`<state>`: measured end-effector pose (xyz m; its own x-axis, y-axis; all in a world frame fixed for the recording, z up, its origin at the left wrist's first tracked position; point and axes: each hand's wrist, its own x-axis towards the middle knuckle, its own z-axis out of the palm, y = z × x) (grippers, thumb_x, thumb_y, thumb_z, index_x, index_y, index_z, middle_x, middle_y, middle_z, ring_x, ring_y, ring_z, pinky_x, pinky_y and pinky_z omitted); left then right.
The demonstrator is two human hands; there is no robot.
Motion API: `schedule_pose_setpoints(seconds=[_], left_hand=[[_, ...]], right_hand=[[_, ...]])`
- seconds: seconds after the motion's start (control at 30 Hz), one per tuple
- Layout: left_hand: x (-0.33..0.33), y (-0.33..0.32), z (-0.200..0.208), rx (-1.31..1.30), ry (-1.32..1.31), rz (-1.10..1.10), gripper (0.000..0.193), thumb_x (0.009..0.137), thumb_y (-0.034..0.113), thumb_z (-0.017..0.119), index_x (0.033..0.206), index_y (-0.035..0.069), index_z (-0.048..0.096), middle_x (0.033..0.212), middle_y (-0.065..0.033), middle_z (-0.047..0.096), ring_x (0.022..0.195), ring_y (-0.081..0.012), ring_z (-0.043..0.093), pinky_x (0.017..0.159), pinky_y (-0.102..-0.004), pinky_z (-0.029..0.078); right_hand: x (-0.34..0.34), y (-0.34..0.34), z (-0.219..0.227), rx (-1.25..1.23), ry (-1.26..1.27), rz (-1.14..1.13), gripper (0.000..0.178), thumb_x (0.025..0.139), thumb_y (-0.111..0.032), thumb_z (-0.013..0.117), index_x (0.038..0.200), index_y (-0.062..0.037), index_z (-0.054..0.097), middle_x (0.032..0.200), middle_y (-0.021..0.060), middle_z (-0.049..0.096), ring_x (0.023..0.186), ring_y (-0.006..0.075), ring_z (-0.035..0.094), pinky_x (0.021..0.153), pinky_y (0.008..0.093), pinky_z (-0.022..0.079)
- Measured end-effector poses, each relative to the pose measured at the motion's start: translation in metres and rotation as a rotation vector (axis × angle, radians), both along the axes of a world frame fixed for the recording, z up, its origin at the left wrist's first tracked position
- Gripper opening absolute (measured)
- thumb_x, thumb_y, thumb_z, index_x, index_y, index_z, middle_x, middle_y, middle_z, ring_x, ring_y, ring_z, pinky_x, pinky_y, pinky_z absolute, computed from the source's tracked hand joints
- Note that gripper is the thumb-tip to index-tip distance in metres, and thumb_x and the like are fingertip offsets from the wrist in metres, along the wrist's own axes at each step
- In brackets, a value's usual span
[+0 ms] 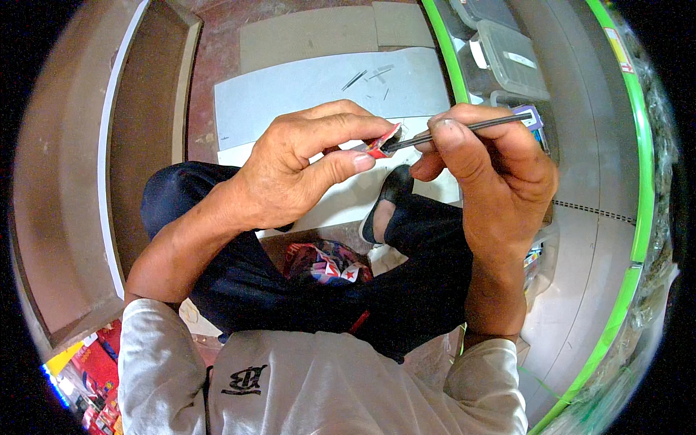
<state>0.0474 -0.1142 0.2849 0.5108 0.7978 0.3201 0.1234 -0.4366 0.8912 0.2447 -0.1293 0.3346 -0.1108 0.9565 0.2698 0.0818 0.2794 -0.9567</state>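
Between the thumb and fingers of my left hand is a small red packet, its open mouth facing right. My right hand pinches a few thin dark rods, too slim for me to tell their kind. Their left ends reach the mouth of the packet, and their right ends stick out past my fingers. How deep the rods go inside is hidden. Beyond my hands, several thin dark strips lie scattered on a pale board.
Brown cardboard lies beyond the board. A brown panel with a white edge rises at left. At right, clear lidded boxes stand by a green-edged shelf. A patterned bag sits between my legs; colourful packages are at lower left.
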Motion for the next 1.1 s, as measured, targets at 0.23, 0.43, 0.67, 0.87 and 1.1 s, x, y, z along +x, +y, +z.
schedule_pose_setpoints(seconds=[0.23,0.43,0.67,0.87,1.1], left_hand=[[0.000,-0.001,-0.002,0.027,0.006,-0.006,0.027,0.090,0.017,0.057,0.109,-0.002,0.062,0.094,-0.0128,0.062,0.084,-0.0227,0.060,0.075,-0.0311,0.047],[0.000,-0.001,-0.003,0.029,-0.013,-0.009,0.027,0.090,0.017,0.057,0.109,-0.002,0.061,0.094,-0.0136,0.062,0.087,-0.0240,0.061,0.076,-0.0316,0.048],[-0.001,-0.002,-0.003,0.038,0.013,-0.014,0.026,0.089,0.013,0.057,0.110,-0.003,0.060,0.096,-0.0148,0.062,0.088,-0.0255,0.061,0.077,-0.0328,0.048],[-0.003,-0.001,-0.005,0.079,0.069,-0.004,0.024,0.088,0.009,0.056,0.108,-0.004,0.058,0.099,-0.0169,0.061,0.091,-0.0276,0.061,0.078,-0.0343,0.048],[-0.002,-0.003,-0.002,0.003,0.079,0.007,0.020,0.089,0.010,0.057,0.104,-0.003,0.060,0.090,-0.0145,0.061,0.083,-0.0249,0.060,0.073,-0.0329,0.047]], right_hand=[[-0.001,-0.002,0.001,-0.031,-0.011,0.014,0.006,0.087,-0.002,0.060,0.090,0.0044,0.060,0.079,0.0119,0.064,0.062,0.0151,0.062,0.055,0.0252,0.050],[-0.002,-0.003,0.001,-0.059,-0.028,0.052,0.007,0.087,0.000,0.061,0.091,0.0046,0.060,0.079,0.0123,0.064,0.063,0.0148,0.062,0.056,0.0246,0.050],[0.002,-0.004,-0.005,0.068,-0.185,0.089,0.009,0.083,0.004,0.064,0.092,0.0052,0.061,0.085,0.0106,0.065,0.066,0.0144,0.064,0.059,0.0232,0.052],[-0.003,-0.002,-0.010,0.086,-0.302,0.038,0.011,0.079,-0.006,0.071,0.087,-0.0014,0.065,0.076,0.0071,0.064,0.060,0.0114,0.059,0.052,0.0223,0.046],[-0.002,0.001,-0.014,0.050,-0.386,0.067,0.014,0.079,-0.011,0.072,0.089,-0.0047,0.066,0.071,0.0060,0.063,0.059,0.0108,0.058,0.052,0.0230,0.046]])
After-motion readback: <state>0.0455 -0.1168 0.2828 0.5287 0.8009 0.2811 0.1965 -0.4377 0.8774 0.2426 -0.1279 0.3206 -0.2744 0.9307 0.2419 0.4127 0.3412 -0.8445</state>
